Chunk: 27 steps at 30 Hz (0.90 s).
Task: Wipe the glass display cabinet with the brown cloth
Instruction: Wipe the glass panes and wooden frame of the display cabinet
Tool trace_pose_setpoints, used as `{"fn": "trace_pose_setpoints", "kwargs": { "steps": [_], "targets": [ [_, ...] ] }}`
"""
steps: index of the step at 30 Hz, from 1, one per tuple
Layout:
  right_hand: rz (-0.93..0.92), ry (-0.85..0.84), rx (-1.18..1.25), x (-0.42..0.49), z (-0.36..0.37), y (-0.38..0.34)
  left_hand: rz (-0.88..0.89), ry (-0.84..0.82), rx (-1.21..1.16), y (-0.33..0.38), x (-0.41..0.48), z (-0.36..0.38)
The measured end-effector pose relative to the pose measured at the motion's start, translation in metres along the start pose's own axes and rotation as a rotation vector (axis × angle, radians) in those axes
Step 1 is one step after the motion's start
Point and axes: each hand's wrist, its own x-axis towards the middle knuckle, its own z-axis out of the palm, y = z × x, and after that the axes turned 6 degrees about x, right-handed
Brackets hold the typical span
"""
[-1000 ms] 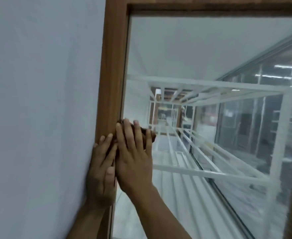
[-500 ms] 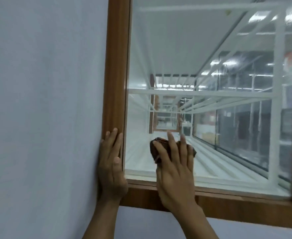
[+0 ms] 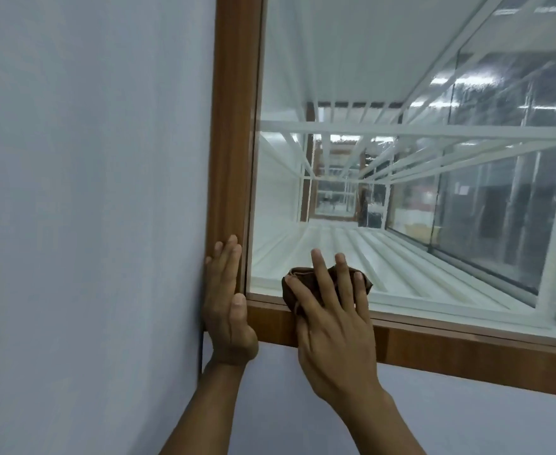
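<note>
The glass display cabinet's pane (image 3: 384,93) fills the upper right, set in a brown wooden frame (image 3: 234,126). My right hand (image 3: 332,320) presses the crumpled brown cloth (image 3: 298,285) flat against the glass at the pane's bottom left corner, just above the lower frame rail (image 3: 466,349). The fingers cover most of the cloth. My left hand (image 3: 227,303) rests flat and empty on the left frame post, fingers pointing up, a short way left of the cloth.
A plain pale wall (image 3: 89,192) runs along the left and below the frame. Behind the glass, white metal shelf bars (image 3: 401,129) and a white floor (image 3: 368,257) recede. Further glass panels (image 3: 499,208) stand at the right.
My right hand has slid the cloth from beside the left post down and rightward to the pane's bottom edge. My left hand has stayed on the frame post.
</note>
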Motion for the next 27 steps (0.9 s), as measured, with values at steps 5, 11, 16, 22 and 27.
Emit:
{"fn": "trace_pose_setpoints", "kwargs": {
  "steps": [5, 11, 16, 22, 27],
  "targets": [
    [-0.195, -0.184, 0.004, 0.02, 0.017, -0.031, 0.003, -0.073, -0.049, -0.005, -0.003, -0.012],
    [0.03, 0.016, -0.005, -0.023, -0.016, 0.041, 0.137, -0.207, 0.139, 0.011, 0.002, 0.0],
    [0.273, 0.133, -0.044, -0.026, -0.024, 0.054, 0.155, -0.285, 0.574, 0.016, 0.002, 0.016],
    [0.107, 0.214, -0.09, 0.034, -0.038, 0.074, 0.263, -0.365, 0.759, 0.038, 0.053, 0.035],
    [0.138, 0.386, -0.05, 0.176, -0.1, 0.089, 0.271, -0.343, 0.777, 0.095, 0.22, 0.089]
  ]
}}
